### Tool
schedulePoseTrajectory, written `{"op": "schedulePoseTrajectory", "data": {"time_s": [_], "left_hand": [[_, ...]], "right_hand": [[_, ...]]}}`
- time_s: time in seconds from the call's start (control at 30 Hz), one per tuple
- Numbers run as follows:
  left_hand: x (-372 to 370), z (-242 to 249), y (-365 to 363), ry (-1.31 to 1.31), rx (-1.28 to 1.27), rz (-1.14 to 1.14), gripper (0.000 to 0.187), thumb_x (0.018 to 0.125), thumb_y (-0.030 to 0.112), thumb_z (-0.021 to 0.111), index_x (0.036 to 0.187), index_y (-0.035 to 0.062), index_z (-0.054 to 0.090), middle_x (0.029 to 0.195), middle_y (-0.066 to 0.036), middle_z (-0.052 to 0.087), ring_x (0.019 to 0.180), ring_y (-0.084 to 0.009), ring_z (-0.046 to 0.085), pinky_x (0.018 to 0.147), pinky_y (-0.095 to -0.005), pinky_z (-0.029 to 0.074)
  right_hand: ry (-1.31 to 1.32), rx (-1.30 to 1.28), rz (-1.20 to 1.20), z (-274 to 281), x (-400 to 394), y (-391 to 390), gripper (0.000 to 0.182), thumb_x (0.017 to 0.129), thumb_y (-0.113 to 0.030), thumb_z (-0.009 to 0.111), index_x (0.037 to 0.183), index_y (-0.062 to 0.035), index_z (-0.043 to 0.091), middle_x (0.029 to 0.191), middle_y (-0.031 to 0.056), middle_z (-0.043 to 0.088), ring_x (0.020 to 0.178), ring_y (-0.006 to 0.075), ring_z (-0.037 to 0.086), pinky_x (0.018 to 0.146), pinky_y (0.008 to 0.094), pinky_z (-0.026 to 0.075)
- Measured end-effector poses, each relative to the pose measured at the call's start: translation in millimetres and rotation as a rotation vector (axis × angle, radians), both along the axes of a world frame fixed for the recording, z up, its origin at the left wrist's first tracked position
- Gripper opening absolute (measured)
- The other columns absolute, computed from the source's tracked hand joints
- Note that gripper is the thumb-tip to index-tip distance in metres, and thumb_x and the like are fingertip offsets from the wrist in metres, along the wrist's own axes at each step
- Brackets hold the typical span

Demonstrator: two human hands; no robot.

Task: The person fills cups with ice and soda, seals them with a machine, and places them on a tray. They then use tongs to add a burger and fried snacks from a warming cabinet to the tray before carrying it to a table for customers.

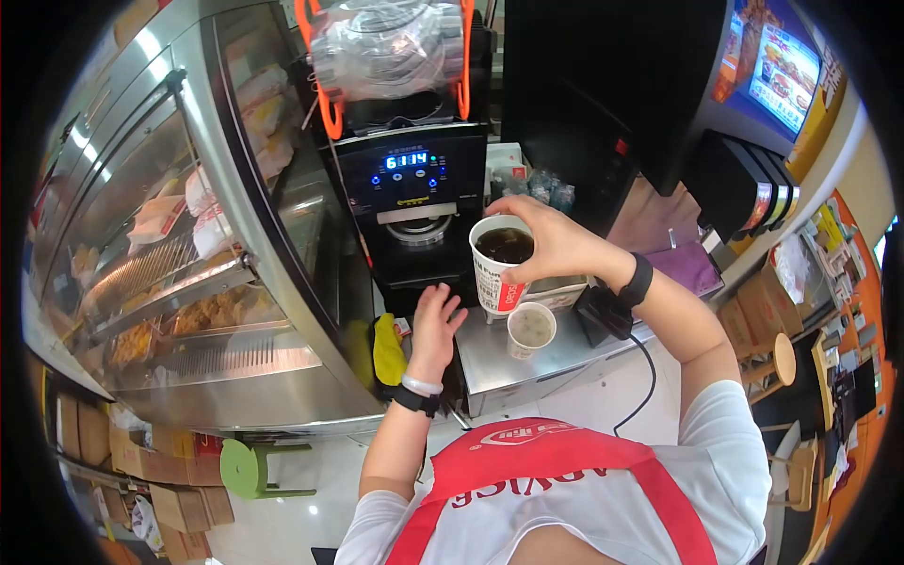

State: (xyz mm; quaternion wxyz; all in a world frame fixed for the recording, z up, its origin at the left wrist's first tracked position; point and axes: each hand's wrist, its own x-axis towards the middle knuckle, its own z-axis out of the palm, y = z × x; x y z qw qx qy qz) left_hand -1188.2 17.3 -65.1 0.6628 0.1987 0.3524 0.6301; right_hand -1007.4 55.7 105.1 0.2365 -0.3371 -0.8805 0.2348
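Food cabinet (221, 365) at my left, machine (405, 179) before me, counter (494, 365) to its right, small cup (530, 341) on that, stool (247, 468) on the floor (325, 452).

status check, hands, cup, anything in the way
right hand gripping white red-marked paper cup, dark drink inside; left hand open, empty; smaller pale paper cup nearby, may obstruct

Red apron (541, 459), white short-sleeved shirt (720, 443), dark wristbands (640, 280)

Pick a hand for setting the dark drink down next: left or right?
Right, I'd say. The right hand grips the drink cup over the metal counter; the left hand is empty, off to the cup's left.
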Motion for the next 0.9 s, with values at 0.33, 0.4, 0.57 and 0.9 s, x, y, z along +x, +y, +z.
{"op": "schedulePoseTrajectory", "data": {"time_s": [0.33,0.4,0.57,0.9], "left_hand": [[-12.9,-12.9,27.7,-0.232,-0.061,0.068,0.020,0.081,0.024,0.055,0.091,0.0088,0.047,0.093,-0.008,0.050,0.095,-0.0267,0.050,0.084,-0.0368,0.040],[-11.1,-12.7,25.3,-0.208,-0.078,0.084,0.019,0.081,0.024,0.055,0.091,0.0089,0.047,0.090,-0.007,0.050,0.091,-0.0253,0.051,0.080,-0.0353,0.041],[-9.4,-14.4,-15.9,-0.184,-0.141,0.045,0.021,0.082,0.026,0.053,0.083,0.0053,0.050,0.077,-0.006,0.052,0.075,-0.0195,0.054,0.069,-0.0294,0.043],[-13.2,-12.3,-81.9,-0.157,-0.156,-0.028,0.026,0.084,0.030,0.052,0.090,0.0059,0.044,0.084,-0.006,0.052,0.070,-0.0179,0.055,0.062,-0.0275,0.043]], "right_hand": [[0.003,0.063,-0.081,-1.7,-14.1,11.3,0.068,0.053,-0.021,0.071,0.111,-0.0011,0.044,0.108,0.0150,0.048,0.105,0.0270,0.047,0.090,0.0321,0.036],[0.005,0.068,-0.078,0.3,-19.8,13.7,0.068,0.053,-0.022,0.071,0.112,-0.0015,0.043,0.109,0.0149,0.048,0.104,0.0271,0.047,0.089,0.0323,0.037],[0.028,0.127,-0.098,6.8,-42.8,23.9,0.067,0.053,-0.022,0.071,0.112,-0.0028,0.043,0.108,0.0144,0.048,0.103,0.0265,0.048,0.088,0.0330,0.038],[0.067,0.220,0.016,-39.8,-88.6,46.7,0.067,0.054,-0.023,0.073,0.111,-0.0052,0.042,0.105,0.0139,0.046,0.099,0.0303,0.048,0.084,0.0339,0.040]]}}
